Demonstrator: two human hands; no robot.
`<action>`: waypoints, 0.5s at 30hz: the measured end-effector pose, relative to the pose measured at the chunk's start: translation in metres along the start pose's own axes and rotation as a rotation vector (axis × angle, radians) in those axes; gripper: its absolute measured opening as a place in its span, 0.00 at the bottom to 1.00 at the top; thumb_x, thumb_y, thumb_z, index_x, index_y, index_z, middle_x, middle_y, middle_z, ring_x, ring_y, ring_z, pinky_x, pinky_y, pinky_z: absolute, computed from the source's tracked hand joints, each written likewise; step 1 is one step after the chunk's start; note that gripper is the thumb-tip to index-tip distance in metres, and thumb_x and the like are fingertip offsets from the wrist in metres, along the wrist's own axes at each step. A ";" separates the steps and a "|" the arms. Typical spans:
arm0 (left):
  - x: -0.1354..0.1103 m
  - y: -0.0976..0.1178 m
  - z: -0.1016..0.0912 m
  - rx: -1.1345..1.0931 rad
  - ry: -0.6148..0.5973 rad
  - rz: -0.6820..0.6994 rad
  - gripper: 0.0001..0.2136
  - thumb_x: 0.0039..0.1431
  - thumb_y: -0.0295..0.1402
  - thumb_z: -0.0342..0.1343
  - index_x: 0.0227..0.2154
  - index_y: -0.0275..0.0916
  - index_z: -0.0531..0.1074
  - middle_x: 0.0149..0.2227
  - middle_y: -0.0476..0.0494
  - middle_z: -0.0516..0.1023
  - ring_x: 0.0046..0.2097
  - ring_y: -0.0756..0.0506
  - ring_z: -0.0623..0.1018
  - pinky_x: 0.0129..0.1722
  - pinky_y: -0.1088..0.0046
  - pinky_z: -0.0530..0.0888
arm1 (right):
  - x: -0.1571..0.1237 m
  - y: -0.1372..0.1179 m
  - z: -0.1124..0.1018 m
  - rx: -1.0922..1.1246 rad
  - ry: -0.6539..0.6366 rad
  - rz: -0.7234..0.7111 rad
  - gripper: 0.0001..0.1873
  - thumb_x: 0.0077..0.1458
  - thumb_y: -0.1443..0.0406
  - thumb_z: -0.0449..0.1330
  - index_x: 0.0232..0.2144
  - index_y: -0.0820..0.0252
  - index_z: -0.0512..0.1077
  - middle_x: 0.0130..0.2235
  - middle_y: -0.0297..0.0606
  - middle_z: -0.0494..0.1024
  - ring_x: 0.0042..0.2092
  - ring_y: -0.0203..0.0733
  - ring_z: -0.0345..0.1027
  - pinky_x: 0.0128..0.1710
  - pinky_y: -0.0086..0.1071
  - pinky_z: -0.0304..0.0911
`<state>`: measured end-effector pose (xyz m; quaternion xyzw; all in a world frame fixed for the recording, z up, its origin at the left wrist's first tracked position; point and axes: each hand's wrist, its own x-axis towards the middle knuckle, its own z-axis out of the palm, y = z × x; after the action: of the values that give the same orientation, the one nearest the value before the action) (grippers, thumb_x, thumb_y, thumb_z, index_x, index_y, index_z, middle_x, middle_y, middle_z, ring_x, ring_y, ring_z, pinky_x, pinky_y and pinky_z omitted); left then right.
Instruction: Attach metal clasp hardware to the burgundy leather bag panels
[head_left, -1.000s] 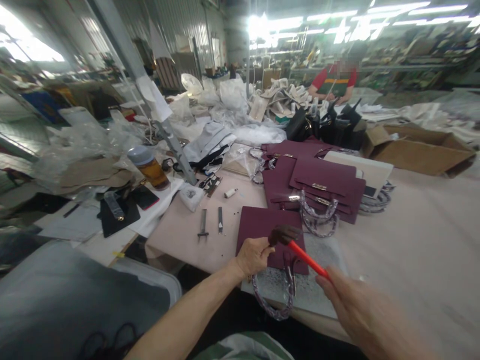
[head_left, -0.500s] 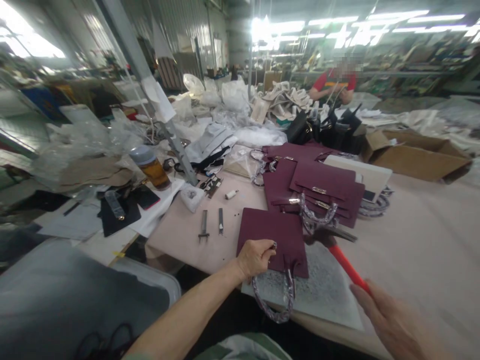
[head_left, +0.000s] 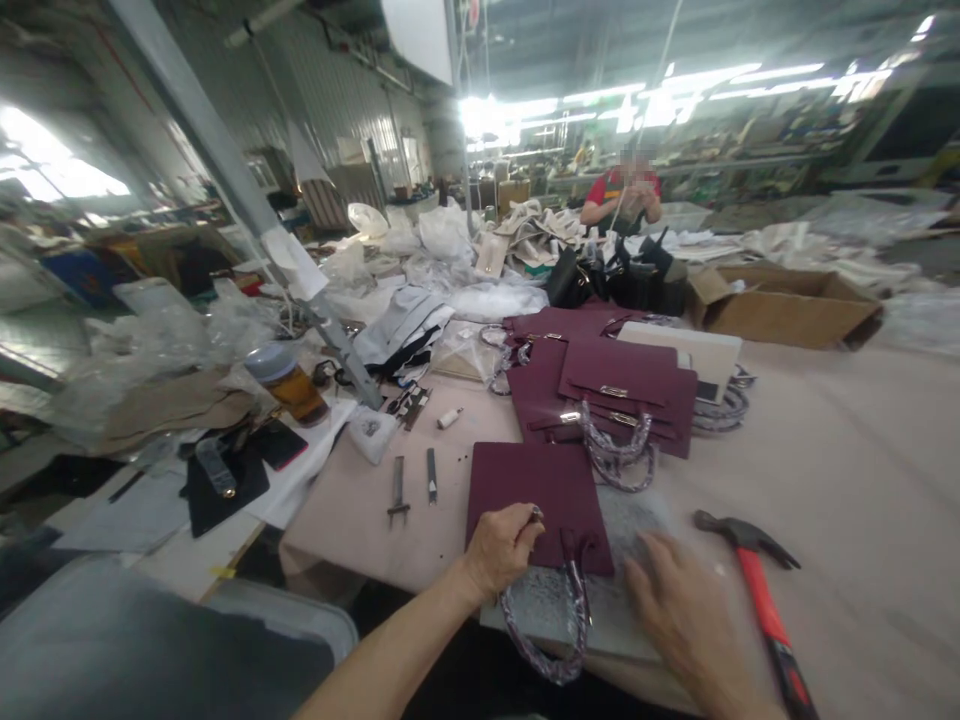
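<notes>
A burgundy handbag panel (head_left: 525, 480) with a plastic-wrapped handle (head_left: 551, 655) lies on a grey speckled slab (head_left: 637, 520) at the table's near edge. Over the panel, my left hand (head_left: 501, 545) is closed, pinching a small metal piece (head_left: 535, 514) too small to name. My right hand (head_left: 679, 600), somewhat blurred, is over the slab to the right of the panel, fingers extended and holding nothing. A claw hammer (head_left: 761, 590) with a red and black handle rests on the table to the right of that hand.
Burgundy handbags (head_left: 630, 385) are piled behind the panel. A caliper-like tool (head_left: 398, 490) and a flat metal tool (head_left: 431, 475) lie left. Farther off are a jar of amber liquid (head_left: 289, 385), a metal post (head_left: 300, 270), a cardboard box (head_left: 787, 310) and a person (head_left: 622, 195).
My right hand has let go of the hammer, which now lies on the table, and has moved left toward the panel. My left hand keeps its pinch. The view has shifted slightly.
</notes>
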<state>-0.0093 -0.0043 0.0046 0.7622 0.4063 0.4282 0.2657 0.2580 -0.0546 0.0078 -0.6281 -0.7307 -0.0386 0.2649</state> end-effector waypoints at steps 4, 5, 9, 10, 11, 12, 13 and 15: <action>-0.005 0.002 0.002 -0.016 0.028 -0.034 0.06 0.66 0.28 0.51 0.36 0.38 0.73 0.32 0.45 0.78 0.33 0.46 0.78 0.36 0.73 0.72 | 0.007 -0.067 0.032 -0.012 -0.005 -0.154 0.20 0.69 0.61 0.45 0.54 0.64 0.70 0.55 0.49 0.69 0.56 0.58 0.62 0.53 0.52 0.62; -0.007 0.003 0.002 -0.018 0.034 -0.028 0.07 0.65 0.27 0.50 0.36 0.38 0.73 0.31 0.46 0.77 0.32 0.47 0.77 0.35 0.74 0.72 | 0.005 -0.072 0.036 -0.020 -0.001 -0.159 0.20 0.69 0.62 0.46 0.54 0.65 0.70 0.56 0.50 0.69 0.56 0.59 0.61 0.54 0.54 0.61; -0.012 0.011 0.000 -0.028 0.044 0.110 0.06 0.66 0.29 0.51 0.36 0.38 0.73 0.31 0.45 0.77 0.32 0.46 0.78 0.36 0.73 0.74 | 0.000 -0.068 0.038 0.028 -0.008 -0.192 0.20 0.68 0.62 0.47 0.56 0.64 0.68 0.57 0.49 0.67 0.57 0.59 0.59 0.55 0.54 0.59; -0.009 0.012 -0.004 -0.060 0.101 0.070 0.07 0.67 0.30 0.50 0.36 0.38 0.73 0.32 0.44 0.78 0.34 0.45 0.78 0.37 0.73 0.74 | 0.001 -0.067 0.037 0.033 -0.015 -0.185 0.19 0.68 0.62 0.47 0.55 0.64 0.68 0.57 0.48 0.67 0.57 0.59 0.59 0.55 0.54 0.59; -0.004 0.011 -0.008 -0.115 0.198 -0.027 0.08 0.68 0.32 0.50 0.37 0.38 0.73 0.32 0.44 0.78 0.34 0.45 0.79 0.37 0.72 0.75 | 0.001 -0.066 0.035 0.033 -0.023 -0.175 0.19 0.69 0.62 0.47 0.55 0.64 0.68 0.57 0.48 0.67 0.57 0.59 0.59 0.55 0.54 0.59; 0.003 0.009 -0.014 -0.179 0.320 -0.190 0.09 0.69 0.33 0.48 0.36 0.38 0.72 0.33 0.43 0.78 0.35 0.44 0.79 0.37 0.71 0.76 | 0.002 -0.067 0.034 0.032 -0.031 -0.165 0.19 0.69 0.62 0.47 0.55 0.65 0.68 0.57 0.48 0.67 0.57 0.59 0.58 0.56 0.54 0.59; 0.010 0.005 -0.022 -0.251 0.452 -0.370 0.11 0.70 0.35 0.46 0.36 0.38 0.70 0.32 0.43 0.77 0.33 0.44 0.79 0.33 0.71 0.76 | 0.003 -0.067 0.033 0.031 -0.039 -0.158 0.19 0.69 0.62 0.47 0.55 0.65 0.69 0.57 0.48 0.67 0.57 0.59 0.58 0.56 0.54 0.58; 0.022 -0.006 -0.039 -0.234 0.491 -0.605 0.10 0.69 0.36 0.46 0.34 0.38 0.68 0.30 0.44 0.75 0.29 0.45 0.78 0.29 0.73 0.74 | 0.004 -0.069 0.033 0.031 -0.050 -0.152 0.20 0.69 0.61 0.47 0.55 0.65 0.69 0.56 0.48 0.67 0.57 0.59 0.58 0.56 0.54 0.58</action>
<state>-0.0389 0.0194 0.0283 0.4480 0.6121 0.5433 0.3598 0.1819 -0.0529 0.0004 -0.5674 -0.7831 -0.0315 0.2527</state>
